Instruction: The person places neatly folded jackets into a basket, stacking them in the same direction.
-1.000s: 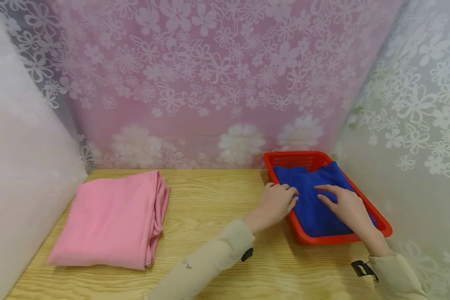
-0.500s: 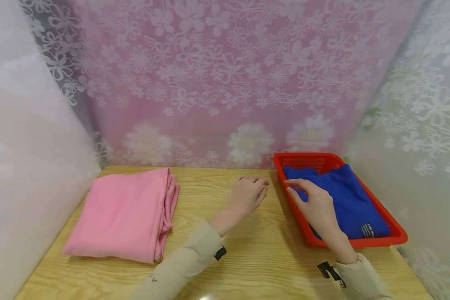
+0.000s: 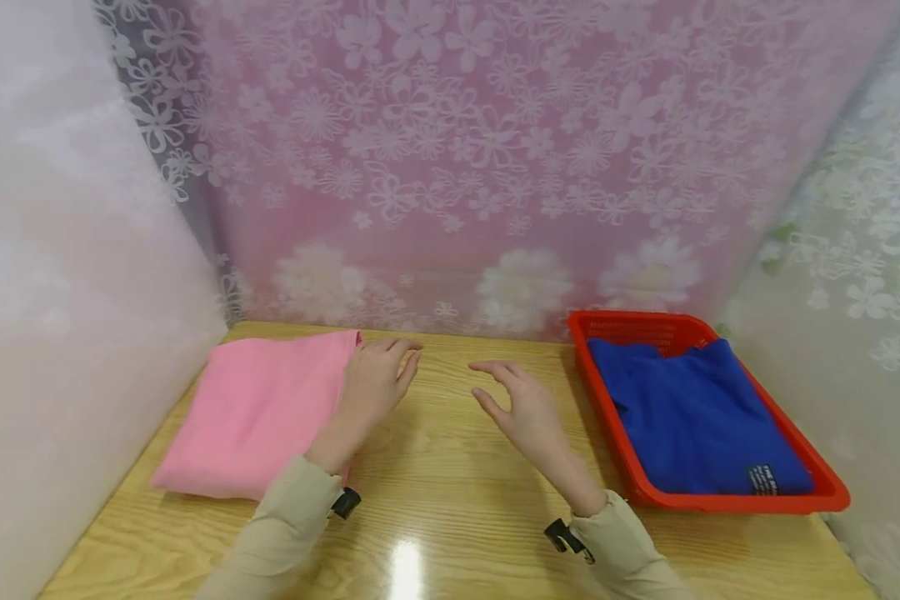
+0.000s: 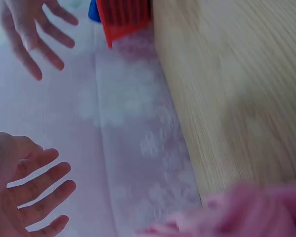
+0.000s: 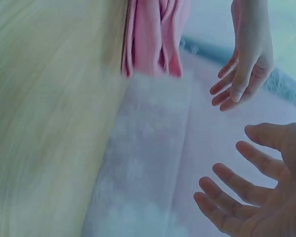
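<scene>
Red plastic makes up the basket [image 3: 720, 502], the landmark for everything else on the tabletop [image 3: 450, 475]. Inside it lies the blue cloth [image 3: 697, 425], spread flat in a folded shape, with a dark printed label [image 3: 762, 479] near the basket's front edge; its far edge rises a little unevenly against the basket's back part. Well apart from the basket, to its left, the pink cloth [image 3: 270, 400] rests as a folded stack directly on the wood, its layered edges facing the basket.

Both hands hold nothing. Left of the basket and well apart from it, the left hand [image 3: 371, 379] hovers by the pink cloth's basket-facing edge, fingers loosely bent and spread; the right wrist view shows a gap between hand and cloth. Nearer the basket, between it and the pink cloth, the right hand [image 3: 528, 412] hangs above the tabletop, thumb well away from its parted fingers.

Judging by this layout, the work looks about half done: the blue cloth seems settled in the basket, while the pink one, outside it and ungripped, appears to be the part left. Whether the blue cloth needs further straightening cannot be told.
</scene>
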{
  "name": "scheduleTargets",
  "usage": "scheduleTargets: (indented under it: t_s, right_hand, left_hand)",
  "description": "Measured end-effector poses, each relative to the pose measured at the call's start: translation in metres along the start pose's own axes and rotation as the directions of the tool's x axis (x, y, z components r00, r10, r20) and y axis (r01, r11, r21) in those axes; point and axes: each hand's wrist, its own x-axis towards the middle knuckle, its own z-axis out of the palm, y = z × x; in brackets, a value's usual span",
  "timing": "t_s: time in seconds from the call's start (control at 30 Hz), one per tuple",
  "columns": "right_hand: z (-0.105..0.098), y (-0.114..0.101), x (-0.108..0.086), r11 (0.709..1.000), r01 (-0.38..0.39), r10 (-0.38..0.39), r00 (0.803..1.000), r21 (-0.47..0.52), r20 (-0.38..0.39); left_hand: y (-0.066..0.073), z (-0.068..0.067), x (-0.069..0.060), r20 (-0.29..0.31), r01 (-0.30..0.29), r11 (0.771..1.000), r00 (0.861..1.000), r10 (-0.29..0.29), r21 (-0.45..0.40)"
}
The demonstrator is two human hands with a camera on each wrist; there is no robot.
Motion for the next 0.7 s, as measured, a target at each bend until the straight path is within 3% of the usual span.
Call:
scheduleTargets:
  t_s: [0.23,0.4,0.5,0.57,0.7]
  right_hand:
    - [0.041,-0.036,0.013,0.991,0.088,-0.098,0.991,0.103,0.096]
    - [0.07,-0.056,0.017,0.978,0.118,-0.148,0.973,0.171,0.176]
    - [0.088,-0.066,0.02,0.977,0.121,-0.161,0.959,0.174,0.232]
    - [0.099,-0.072,0.024,0.977,0.144,-0.182,0.948,0.155,0.263]
    - [0.115,-0.082,0.031,0.963,0.247,-0.27,0.909,0.112,0.319]
  left_hand:
    - [-0.059,-0.034,-0.028,-0.035,0.113,0.993,0.993,-0.112,0.036]
    - [-0.097,-0.052,-0.058,-0.067,0.21,0.977,0.976,-0.207,0.049]
    - [-0.117,-0.064,-0.077,-0.068,0.23,0.971,0.972,-0.226,0.06]
    - [-0.131,-0.071,-0.088,-0.064,0.214,0.975,0.976,-0.21,0.057]
    - [-0.157,-0.085,-0.109,-0.011,0.224,0.972,0.975,-0.224,0.071]
